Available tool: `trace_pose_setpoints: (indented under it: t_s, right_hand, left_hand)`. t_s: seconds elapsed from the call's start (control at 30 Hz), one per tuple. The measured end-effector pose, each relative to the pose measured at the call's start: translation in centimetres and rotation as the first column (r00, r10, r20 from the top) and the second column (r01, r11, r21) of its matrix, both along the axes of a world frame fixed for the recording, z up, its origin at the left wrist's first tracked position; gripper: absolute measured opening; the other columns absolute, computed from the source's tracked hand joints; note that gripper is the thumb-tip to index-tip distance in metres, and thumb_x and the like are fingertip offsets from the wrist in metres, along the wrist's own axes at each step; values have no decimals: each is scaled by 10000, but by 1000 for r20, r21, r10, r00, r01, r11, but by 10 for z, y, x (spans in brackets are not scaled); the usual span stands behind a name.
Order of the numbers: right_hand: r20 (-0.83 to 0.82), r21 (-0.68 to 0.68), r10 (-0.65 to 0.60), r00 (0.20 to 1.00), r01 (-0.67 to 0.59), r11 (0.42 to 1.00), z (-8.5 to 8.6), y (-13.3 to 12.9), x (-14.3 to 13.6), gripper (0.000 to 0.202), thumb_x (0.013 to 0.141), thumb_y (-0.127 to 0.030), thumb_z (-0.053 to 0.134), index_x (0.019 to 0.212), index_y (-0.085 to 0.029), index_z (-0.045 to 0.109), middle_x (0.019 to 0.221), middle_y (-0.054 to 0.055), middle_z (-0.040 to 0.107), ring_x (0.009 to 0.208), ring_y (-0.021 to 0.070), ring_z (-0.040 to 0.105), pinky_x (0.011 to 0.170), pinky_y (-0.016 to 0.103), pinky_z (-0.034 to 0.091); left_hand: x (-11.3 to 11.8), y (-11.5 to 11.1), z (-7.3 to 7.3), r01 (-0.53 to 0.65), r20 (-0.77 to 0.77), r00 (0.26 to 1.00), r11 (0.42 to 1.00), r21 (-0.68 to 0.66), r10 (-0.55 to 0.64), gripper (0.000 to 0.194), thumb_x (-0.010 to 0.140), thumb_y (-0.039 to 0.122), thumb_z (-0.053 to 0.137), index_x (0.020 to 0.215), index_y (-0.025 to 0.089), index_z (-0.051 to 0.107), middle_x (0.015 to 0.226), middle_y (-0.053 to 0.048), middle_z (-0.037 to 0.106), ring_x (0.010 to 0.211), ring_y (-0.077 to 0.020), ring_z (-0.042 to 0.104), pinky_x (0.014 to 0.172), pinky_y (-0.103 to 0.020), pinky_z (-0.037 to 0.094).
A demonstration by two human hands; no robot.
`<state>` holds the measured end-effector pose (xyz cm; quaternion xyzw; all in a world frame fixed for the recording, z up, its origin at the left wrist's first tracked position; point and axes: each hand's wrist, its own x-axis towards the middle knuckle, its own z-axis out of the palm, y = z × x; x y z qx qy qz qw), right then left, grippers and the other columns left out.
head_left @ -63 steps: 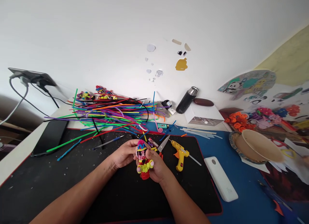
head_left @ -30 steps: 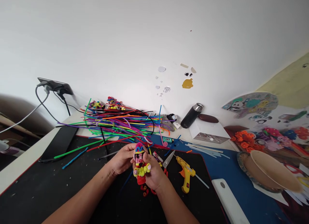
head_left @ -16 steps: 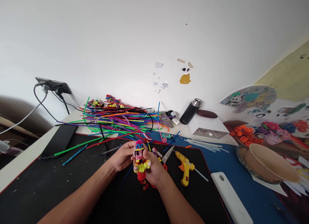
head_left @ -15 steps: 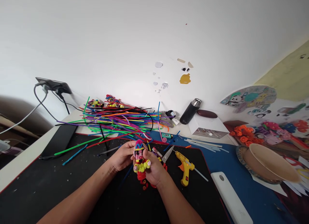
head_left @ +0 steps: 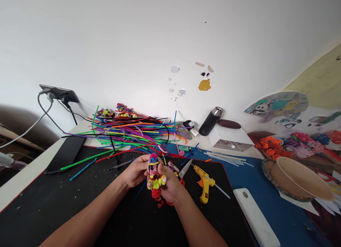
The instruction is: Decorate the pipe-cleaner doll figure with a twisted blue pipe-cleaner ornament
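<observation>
Upright between my hands is a small pipe-cleaner doll point(head_left: 156, 183) with a pink pompom, a blue and yellow cap, a pink face, a yellow ruffle and a red body. My left hand point(head_left: 137, 170) grips it at the head from the left side. From the right, my right hand point(head_left: 170, 183) wraps round its back, with the thumb by the head; its other fingers are mostly hidden. Small red pieces point(head_left: 160, 204) show just below the doll. Scissors point(head_left: 185, 169) and a yellow glue gun point(head_left: 204, 183) lie to the right of my right hand.
A pile of coloured pipe cleaners point(head_left: 133, 131) spreads along the back, with finished dolls point(head_left: 124, 110) behind it. A black phone point(head_left: 65, 154) lies left. A black thermos point(head_left: 211, 121), glue sticks point(head_left: 226, 158), a white power bank-like slab point(head_left: 255, 217) and a bowl point(head_left: 301, 177) are on the right.
Both hands keep the same hold on the doll. The view has shifted very slightly; nothing else has visibly moved.
</observation>
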<state>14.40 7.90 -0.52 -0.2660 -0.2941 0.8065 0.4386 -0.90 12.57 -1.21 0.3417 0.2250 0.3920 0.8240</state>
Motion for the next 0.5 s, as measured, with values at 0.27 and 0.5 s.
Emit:
trace_pose_setpoints:
  t_s: [0.27, 0.5]
  right_hand:
    - [7, -2, 15, 1000, -15, 1000, -4, 0, 1, 643, 740, -749, 841, 813, -118, 745, 647, 65, 671, 661, 217, 681, 656, 366, 583]
    - [26, 17, 16, 1000, -16, 1000, 4, -1, 2, 675, 715, -774, 843, 844, -119, 746, 661, 62, 670, 716, 241, 710, 680, 384, 600]
  left_hand:
    - [0, 0, 1, 3, 8, 1000, 1000, 11, -3, 365, 716, 416, 956, 790, 113, 766, 571, 31, 554, 458, -42, 300, 577, -220, 401]
    - [1, -1, 4, 18, -1, 1000, 1000, 25, -18, 361, 716, 413, 956, 736, 115, 755, 557, 32, 540, 451, -30, 262, 551, -203, 369]
